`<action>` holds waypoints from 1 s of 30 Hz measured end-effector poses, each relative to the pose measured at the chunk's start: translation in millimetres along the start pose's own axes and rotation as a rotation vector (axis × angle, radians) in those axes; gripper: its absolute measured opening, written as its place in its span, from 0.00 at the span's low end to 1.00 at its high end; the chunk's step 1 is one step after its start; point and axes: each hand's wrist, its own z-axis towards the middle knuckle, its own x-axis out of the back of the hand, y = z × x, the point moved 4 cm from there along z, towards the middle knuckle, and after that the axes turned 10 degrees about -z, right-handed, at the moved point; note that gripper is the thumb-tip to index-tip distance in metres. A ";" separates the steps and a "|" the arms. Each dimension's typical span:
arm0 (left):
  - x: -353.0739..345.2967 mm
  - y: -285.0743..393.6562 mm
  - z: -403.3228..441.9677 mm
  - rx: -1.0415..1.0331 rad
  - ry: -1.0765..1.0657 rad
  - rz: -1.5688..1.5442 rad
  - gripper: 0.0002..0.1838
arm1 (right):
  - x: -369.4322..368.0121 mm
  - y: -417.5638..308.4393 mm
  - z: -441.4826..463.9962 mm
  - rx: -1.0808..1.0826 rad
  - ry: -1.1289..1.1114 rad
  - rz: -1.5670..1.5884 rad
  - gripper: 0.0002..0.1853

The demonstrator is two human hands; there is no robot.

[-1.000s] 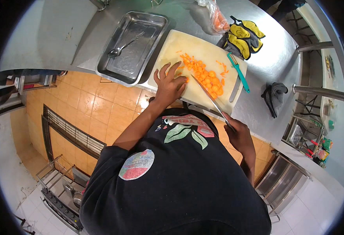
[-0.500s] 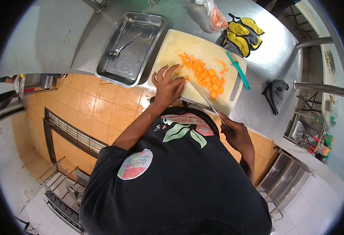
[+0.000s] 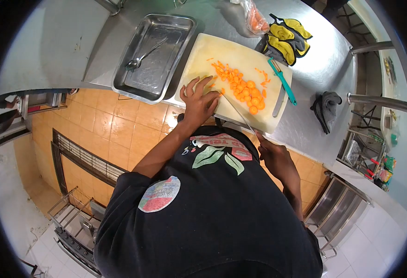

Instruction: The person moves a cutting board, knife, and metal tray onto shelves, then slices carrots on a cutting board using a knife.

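My left hand (image 3: 199,103) rests at the left part of a pale cutting board (image 3: 212,46). Its thumb and index finger pinch a small carrot piece (image 3: 222,91), while the other fingers curl apart over the board. Closed around the handle of a knife (image 3: 240,115) is my right hand (image 3: 276,156), just off the board's near edge. The thin blade points up and left, its tip beside the pinched piece. Sliced carrots (image 3: 245,90) lie heaped mid-board, with thin strips around them. A teal peeler (image 3: 284,85) lies across the board's right side.
Left of the board stands a metal tray (image 3: 120,83) with a spoon (image 3: 136,62) in it. Behind are a plastic bag of carrots (image 3: 256,23) and yellow-and-grey gloves (image 3: 289,39). A dark grey cloth item (image 3: 326,109) lies on the steel table (image 3: 310,129) at right.
My right hand has shifted slightly up and left with the knife, and the blade now looks thinner. My left hand stays nearly in place with the carrot piece.
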 end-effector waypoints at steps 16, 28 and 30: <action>8.0 -5.0 17.6 0.085 0.167 0.011 0.20 | 31.7 7.4 -14.9 -0.181 -0.220 0.004 0.26; 2.2 -32.0 90.0 0.026 -0.113 0.141 0.10 | 47.9 14.9 -10.6 -0.040 -0.042 0.075 0.28; 5.4 -30.6 89.5 0.045 -0.099 0.131 0.07 | 48.8 18.1 -10.7 -0.046 -0.037 0.085 0.29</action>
